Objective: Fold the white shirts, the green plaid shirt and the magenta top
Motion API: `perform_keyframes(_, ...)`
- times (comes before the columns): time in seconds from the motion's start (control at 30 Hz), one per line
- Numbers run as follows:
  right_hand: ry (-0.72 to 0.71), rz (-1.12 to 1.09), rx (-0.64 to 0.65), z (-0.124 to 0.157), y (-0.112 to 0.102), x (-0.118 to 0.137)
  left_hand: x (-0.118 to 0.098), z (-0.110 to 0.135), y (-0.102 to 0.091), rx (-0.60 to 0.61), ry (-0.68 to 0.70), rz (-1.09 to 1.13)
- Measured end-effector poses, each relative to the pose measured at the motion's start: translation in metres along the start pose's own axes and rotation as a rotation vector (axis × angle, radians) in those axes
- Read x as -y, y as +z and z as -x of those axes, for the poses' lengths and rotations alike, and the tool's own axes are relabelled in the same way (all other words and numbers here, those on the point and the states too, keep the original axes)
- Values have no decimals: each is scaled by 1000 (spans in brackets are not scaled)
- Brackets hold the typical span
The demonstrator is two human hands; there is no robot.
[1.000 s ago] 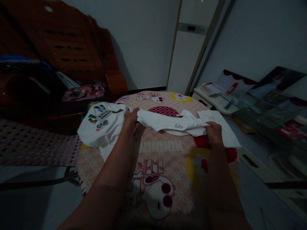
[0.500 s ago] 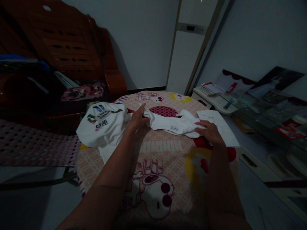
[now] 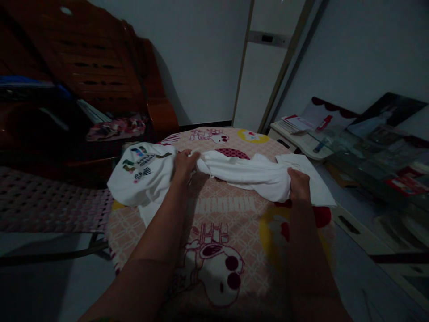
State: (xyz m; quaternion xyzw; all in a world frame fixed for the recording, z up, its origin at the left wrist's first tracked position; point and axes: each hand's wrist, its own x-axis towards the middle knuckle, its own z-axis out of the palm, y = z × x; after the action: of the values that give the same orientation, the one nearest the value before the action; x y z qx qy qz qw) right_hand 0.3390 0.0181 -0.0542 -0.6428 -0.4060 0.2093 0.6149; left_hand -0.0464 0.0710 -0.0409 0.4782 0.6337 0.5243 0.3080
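A crumpled white garment [image 3: 246,174] stretches across the far half of a round table covered by a pink cartoon-print cloth [image 3: 214,223]. My left hand [image 3: 185,164] is closed on the garment's left end. My right hand [image 3: 299,185] is closed on its right end, and the cloth sags slightly between them. A white T-shirt with a colourful print [image 3: 142,176] lies bunched just left of my left hand. A flat folded white piece [image 3: 310,179] rests beside my right hand at the table's right edge.
Dark wooden furniture [image 3: 83,67] with clutter and a patterned cloth stands at the left. A woven seat [image 3: 50,201] lies low on the left. A low white cabinet [image 3: 301,136] with papers and framed pictures lines the right wall. A door [image 3: 264,67] is behind.
Half a second ago both hands lay open on the white garment; now both have closed on its ends and lifted it a little off the table.
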Motion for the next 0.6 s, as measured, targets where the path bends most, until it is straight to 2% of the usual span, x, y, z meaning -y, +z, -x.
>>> perform_keyframes(0.1, 55, -49, -22, 4, 3, 7, 5, -4, 0, -57, 39, -80)
perform_keyframes(0.23, 25, 26, 32, 8, -3, 14, 6, -8, -2, -95, 149, -312)
perform_keyframes(0.33, 17, 169, 196, 10, -13, 18, 5, -11, -7, 77, 176, -494)
perform_keyframes(0.4, 49, 260, 320, 11, -21, 20, 5, -13, -11, 241, 176, -535)
perform_keyframes(0.47, 94, 291, 422, 12, -26, 21, 5, -14, -14, 322, 183, -540)
perform_keyframes(0.53, 127, 252, 478, 13, -28, 24, 2, -13, -12, 280, 203, -523)
perform_keyframes(0.6, 141, 165, 504, 17, -24, 31, -3, -10, -7, 184, 240, -436)
